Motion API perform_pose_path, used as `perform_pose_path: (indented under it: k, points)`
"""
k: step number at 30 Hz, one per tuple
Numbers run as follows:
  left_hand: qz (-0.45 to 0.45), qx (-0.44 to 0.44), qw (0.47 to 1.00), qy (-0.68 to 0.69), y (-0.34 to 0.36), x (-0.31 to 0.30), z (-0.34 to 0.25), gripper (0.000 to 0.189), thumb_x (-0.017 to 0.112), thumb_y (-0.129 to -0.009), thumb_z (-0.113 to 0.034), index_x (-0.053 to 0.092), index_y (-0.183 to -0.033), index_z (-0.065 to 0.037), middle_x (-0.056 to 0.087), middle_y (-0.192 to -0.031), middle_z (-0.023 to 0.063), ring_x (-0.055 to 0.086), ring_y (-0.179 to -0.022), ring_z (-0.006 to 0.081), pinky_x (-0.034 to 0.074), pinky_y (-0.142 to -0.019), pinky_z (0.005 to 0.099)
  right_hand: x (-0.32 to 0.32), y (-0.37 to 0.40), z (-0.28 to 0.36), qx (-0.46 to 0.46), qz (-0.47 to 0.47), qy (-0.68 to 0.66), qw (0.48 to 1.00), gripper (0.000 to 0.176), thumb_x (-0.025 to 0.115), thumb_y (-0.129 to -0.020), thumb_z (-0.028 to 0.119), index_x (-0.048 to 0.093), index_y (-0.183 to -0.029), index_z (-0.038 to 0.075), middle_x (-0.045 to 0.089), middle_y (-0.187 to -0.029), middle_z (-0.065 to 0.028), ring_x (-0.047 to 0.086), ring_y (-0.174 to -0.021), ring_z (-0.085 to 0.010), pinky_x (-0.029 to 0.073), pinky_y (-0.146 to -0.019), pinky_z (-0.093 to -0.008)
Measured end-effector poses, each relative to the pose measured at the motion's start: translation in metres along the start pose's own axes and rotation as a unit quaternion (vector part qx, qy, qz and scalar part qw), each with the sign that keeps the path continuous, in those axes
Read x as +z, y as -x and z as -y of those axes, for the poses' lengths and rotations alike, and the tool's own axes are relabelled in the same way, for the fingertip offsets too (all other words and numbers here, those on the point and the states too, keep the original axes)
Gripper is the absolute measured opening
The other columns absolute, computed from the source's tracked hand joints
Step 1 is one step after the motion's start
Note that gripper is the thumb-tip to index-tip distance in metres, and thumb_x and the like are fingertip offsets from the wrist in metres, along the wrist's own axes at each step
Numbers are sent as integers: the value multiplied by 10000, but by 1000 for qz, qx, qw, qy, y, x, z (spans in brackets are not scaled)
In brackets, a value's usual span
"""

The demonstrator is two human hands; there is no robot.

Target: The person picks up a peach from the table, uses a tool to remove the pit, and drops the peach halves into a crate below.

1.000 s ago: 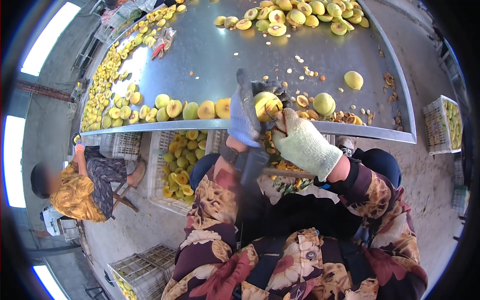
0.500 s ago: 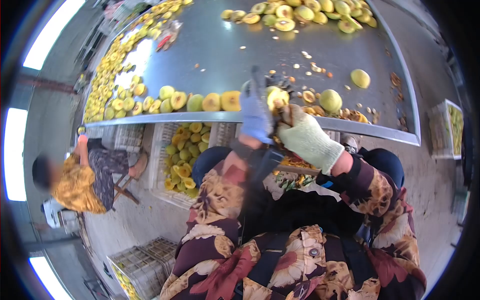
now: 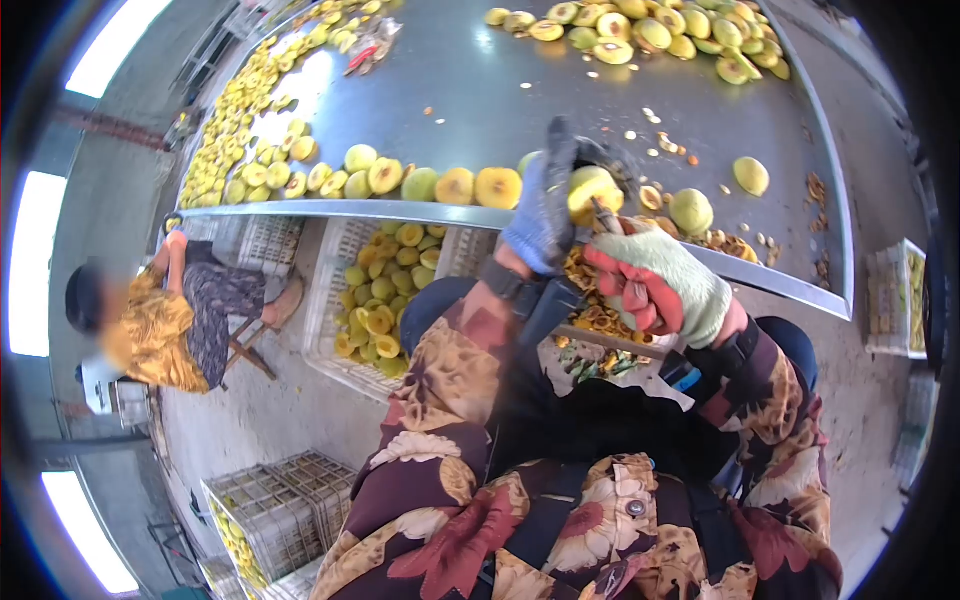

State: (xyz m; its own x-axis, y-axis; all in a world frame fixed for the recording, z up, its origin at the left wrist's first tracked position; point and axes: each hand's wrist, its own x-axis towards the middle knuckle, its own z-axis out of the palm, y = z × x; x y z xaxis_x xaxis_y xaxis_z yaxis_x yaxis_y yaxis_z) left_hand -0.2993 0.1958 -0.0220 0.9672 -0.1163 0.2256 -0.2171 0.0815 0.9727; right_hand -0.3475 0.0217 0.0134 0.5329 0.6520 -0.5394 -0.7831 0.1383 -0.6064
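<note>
My left hand [image 3: 555, 200], in a blue and dark glove, grips a yellow-green fruit half [image 3: 592, 192] over the near edge of the metal table [image 3: 480, 110]. Just right of it, my right hand [image 3: 665, 280], in a pale glove with red-coated fingers, is closed round a small tool whose thin brown tip [image 3: 603, 214] points at the fruit. Most of the tool is hidden in the fingers. Fruit halves [image 3: 455, 186] stand in a row along the table edge. A whole fruit [image 3: 691, 212] lies right of my hands.
Fruit piles [image 3: 690, 30] lie at the table's back, more halves [image 3: 260, 120] at its left. A crate of fruit [image 3: 318, 340] is below the edge. Stacked crates [image 3: 290, 510] stand lower left, another crate [image 3: 895, 300] at right. A seated person [image 3: 165, 320] is at left.
My right hand has turned, so its red-coated fingers now show, and it sits slightly lower beside the fruit. The fruit's cut side is less visible. The whole view has shifted a little.
</note>
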Motion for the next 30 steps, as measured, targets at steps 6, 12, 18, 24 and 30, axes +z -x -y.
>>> perform_pose_path:
  k: [6, 12, 18, 24, 30]
  points:
    - [54, 123, 962, -236, -4, -8, 8, 424, 477, -1014, -343, 500, -1171, 49, 655, -697, 86, 648, -663, 224, 512, -624, 328, -28, -12, -6, 104, 187, -246, 945, 226, 557, -1000, 234, 562, -1136, 53, 528, -813, 44, 460, -551, -1, 309, -391, -138]
    - [11, 293, 875, -386, -4, -4, 8, 556, 631, -886, -201, 414, -1304, 93, 679, -760, 124, 660, -689, 310, 523, -686, 397, 0, 9, 0, -37, -3, 127, 991, 215, 613, -966, 265, 589, -1045, 67, 568, -757, 19, 513, -531, -36, 369, -369, -176]
    - [59, 182, 934, -302, 1, 1, 9, 403, 541, -971, -113, 480, -1341, 36, 691, -921, 127, 665, -778, 199, 546, -693, 328, 14, 5, 3, -70, -106, 239, 963, 218, 597, -883, 252, 562, -908, 37, 574, -632, -33, 544, -432, -130, 449, -369, -268]
    - [27, 170, 936, -306, 9, 12, -5, 398, 592, -961, -162, 514, -1290, 48, 694, -927, 120, 666, -785, 194, 543, -689, 328, 10, 23, 8, -48, -68, 192, 978, 204, 561, -967, 284, 567, -929, 84, 540, -645, 26, 522, -472, -71, 406, -366, -241]
    - [-32, 125, 959, -253, 7, 34, 21, 341, 609, -905, -102, 534, -1210, 32, 667, -847, 119, 644, -724, 245, 523, -686, 347, -15, 36, -2, -36, 43, -21, 998, 200, 629, -952, 279, 600, -970, 82, 551, -766, 41, 478, -516, 4, 344, -385, -148]
